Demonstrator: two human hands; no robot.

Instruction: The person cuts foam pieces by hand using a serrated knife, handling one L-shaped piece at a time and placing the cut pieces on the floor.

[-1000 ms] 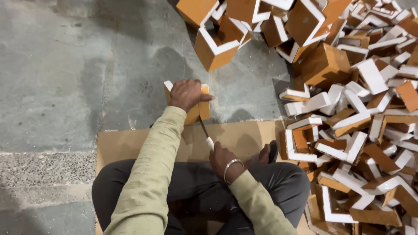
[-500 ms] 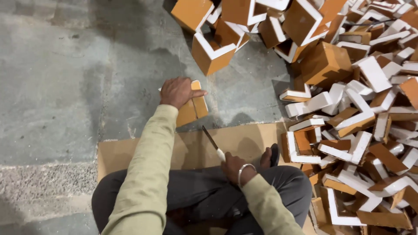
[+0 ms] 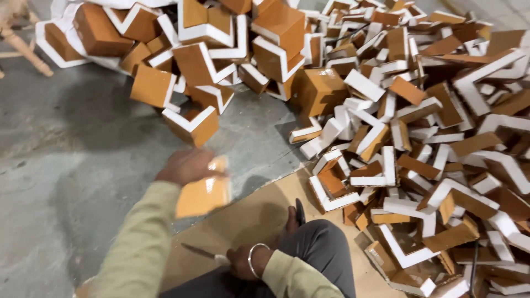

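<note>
Single view, head-worn camera: looks steeply down and forward from above the seated person's lap, close over the cardboard sheet on the floor; beyond and right of that sheet, the heap of orange-and-white corner pieces fills the frame; no second view shares the scene

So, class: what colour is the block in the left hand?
Orange-brown; the block, held up by the left hand, is blurred in the head view.
</note>
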